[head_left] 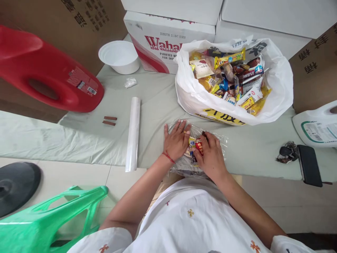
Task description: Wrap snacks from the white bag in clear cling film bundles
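Note:
A few small wrapped snacks (199, 147), one of them red and one yellow, lie bunched on a sheet of clear plastic film (181, 164) at the table's front edge. My left hand (177, 140) rests flat on the film with its fingers spread, its thumb beside the snacks. From the other side my right hand (212, 154) curls over the bunch, fingers bent and thumb pressed against the packets. Part of the snacks is hidden under that hand. Behind my hands stands a white plastic bag (184, 95) full of assorted packaged snacks (229, 79).
To the left lie a roll of clear film (133, 135) and two brown strips (110, 120). Further back are a white bowl (119, 58), a red jug (79, 88) and boxes (168, 42). Keys (286, 151), a phone (310, 165) and a white jug (319, 128) are right; a green stool (34, 225) is lower left.

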Demonstrator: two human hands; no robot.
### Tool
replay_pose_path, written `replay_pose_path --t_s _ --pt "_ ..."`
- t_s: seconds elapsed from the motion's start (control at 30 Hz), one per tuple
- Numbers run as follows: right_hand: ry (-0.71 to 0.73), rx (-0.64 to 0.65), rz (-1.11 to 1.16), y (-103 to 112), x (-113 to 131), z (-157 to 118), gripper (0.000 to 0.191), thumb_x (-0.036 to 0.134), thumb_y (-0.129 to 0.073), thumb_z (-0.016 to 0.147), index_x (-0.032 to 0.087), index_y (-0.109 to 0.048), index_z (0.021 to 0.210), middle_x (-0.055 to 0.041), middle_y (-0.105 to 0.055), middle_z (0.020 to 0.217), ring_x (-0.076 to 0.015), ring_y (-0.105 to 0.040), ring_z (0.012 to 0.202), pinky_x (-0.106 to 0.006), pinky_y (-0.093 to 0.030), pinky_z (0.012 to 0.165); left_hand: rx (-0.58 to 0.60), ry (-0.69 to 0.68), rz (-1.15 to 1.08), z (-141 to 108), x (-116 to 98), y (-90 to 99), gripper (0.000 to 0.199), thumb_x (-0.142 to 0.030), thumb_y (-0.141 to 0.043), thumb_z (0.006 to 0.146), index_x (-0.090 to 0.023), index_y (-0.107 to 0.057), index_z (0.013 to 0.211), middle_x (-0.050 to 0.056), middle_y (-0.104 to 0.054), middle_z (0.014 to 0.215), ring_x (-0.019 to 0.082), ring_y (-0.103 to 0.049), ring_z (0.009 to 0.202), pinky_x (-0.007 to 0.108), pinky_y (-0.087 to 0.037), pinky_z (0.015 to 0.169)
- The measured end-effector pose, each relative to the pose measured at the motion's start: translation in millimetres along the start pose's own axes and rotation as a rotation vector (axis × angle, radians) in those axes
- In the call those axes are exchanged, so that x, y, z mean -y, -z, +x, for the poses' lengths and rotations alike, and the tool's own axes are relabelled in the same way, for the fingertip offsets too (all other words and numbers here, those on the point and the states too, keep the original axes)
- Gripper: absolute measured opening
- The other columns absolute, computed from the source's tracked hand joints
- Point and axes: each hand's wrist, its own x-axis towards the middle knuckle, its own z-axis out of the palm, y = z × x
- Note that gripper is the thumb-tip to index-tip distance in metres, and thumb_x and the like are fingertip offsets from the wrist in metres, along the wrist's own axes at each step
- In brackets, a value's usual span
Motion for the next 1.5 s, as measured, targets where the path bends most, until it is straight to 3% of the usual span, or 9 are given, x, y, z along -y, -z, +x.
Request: replay_pose_path --t_s 0.2,0.37,0.63,0.8,0.97,1.1,1.2,1.33,1.5 --pt "0.222 0.173 -0.014 4.9 -6.4 13.9 0.061 0.050 -0.061 0.098 0.013 -0.057 0.147 -0.0179 -0.065 0.133 -0.0392 -0.040 0.144 -0.060 -0.027 0.125 -0.003 -0.005 0.001 -0.3 0.5 -0.4 0.060 -0.042 -0.011 0.111 -0.033 -0.050 0.156 0.001 -0.040 0.169 0.025 -0.029 0.161 0.071 -0.007 0.129" --pt "0.025 0.114 -0.085 -0.1 -8.7 3.7 0.045 0.038 -0.053 0.102 0.010 -0.064 0.135 -0.0203 -0.064 0.117 -0.0382 -0.051 0.116 -0.055 -0.046 0.102 -0.017 -0.027 0.031 -1.2 -1.2 -0.1 0.055 -0.043 -0.022 0.110 -0.031 -0.050 0.156 0.003 -0.038 0.170 0.027 -0.029 0.160 0.073 -0.006 0.128" --pt "-0.141 -0.023 -0.045 -10.7 8.3 15.5 0.041 0.032 -0.044 0.105 0.010 -0.064 0.133 -0.0209 -0.066 0.120 -0.0370 -0.053 0.117 -0.053 -0.045 0.103 0.027 -0.036 0.056 -1.3 0.7 -0.9 0.061 -0.036 -0.048 0.098 -0.029 -0.048 0.158 0.004 -0.033 0.172 0.032 -0.027 0.161 0.075 -0.004 0.126" --pt "-0.239 -0.054 0.124 26.3 -32.1 8.6 0.045 0.042 -0.043 0.105 0.015 -0.062 0.135 -0.0171 -0.067 0.124 -0.0315 -0.061 0.115 -0.047 -0.050 0.100 0.002 -0.051 0.054 -1.9 0.6 -1.1 0.057 -0.045 -0.043 0.103 -0.030 -0.048 0.157 0.005 -0.035 0.171 0.032 -0.027 0.161 0.075 -0.003 0.126" --pt "-0.352 0.242 0.225 45.4 -64.7 -21.5 0.051 0.052 -0.058 0.095 0.022 -0.060 0.137 -0.0126 -0.064 0.128 -0.0253 -0.069 0.099 -0.040 -0.055 0.089 -0.008 -0.065 0.053 -2.8 0.2 0.5 0.055 -0.048 -0.030 0.108 -0.031 -0.049 0.157 0.006 -0.037 0.170 0.031 -0.028 0.161 0.075 -0.005 0.126" --pt "-0.376 0.297 0.301 38.4 -60.6 -32.0 0.058 0.044 -0.067 0.085 0.022 -0.060 0.138 -0.0120 -0.065 0.130 -0.0284 -0.066 0.113 -0.041 -0.053 0.096 -0.002 -0.073 0.077 -2.7 1.1 -1.6 0.059 -0.055 -0.040 0.104 -0.031 -0.048 0.157 0.008 -0.034 0.172 0.033 -0.026 0.161 0.075 -0.002 0.126" --pt "-0.447 0.319 0.497 48.2 -62.4 -27.4 0.040 0.048 -0.063 0.089 0.021 -0.069 0.117 -0.0075 -0.073 0.108 -0.0244 -0.068 0.097 -0.037 -0.053 0.089 0.003 -0.082 0.080 -2.6 1.4 -2.6 0.062 -0.058 -0.041 0.103 -0.029 -0.047 0.158 0.008 -0.032 0.172 0.034 -0.025 0.162 0.076 -0.001 0.126" --pt "-0.499 0.357 0.860 69.3 -58.5 -6.6 0.044 0.058 -0.061 0.093 0.020 -0.072 0.111 -0.0041 -0.076 0.096 -0.0189 -0.066 0.081 -0.030 -0.052 0.076 0.007 -0.075 0.062 -2.7 1.4 -0.5 0.058 -0.054 -0.027 0.108 -0.031 -0.047 0.158 0.007 -0.034 0.172 0.031 -0.025 0.162 0.075 -0.003 0.126" --pt "-0.279 0.345 0.758 47.5 -19.8 29.7 0.028 0.040 -0.057 0.098 0.019 -0.074 0.104 -0.0037 -0.076 0.093 -0.0184 -0.067 0.082 -0.029 -0.050 0.075 0.019 -0.074 0.026 -2.5 2.5 2.6 0.058 -0.049 -0.018 0.110 -0.033 -0.049 0.157 0.005 -0.036 0.171 0.029 -0.027 0.161 0.076 -0.005 0.126"
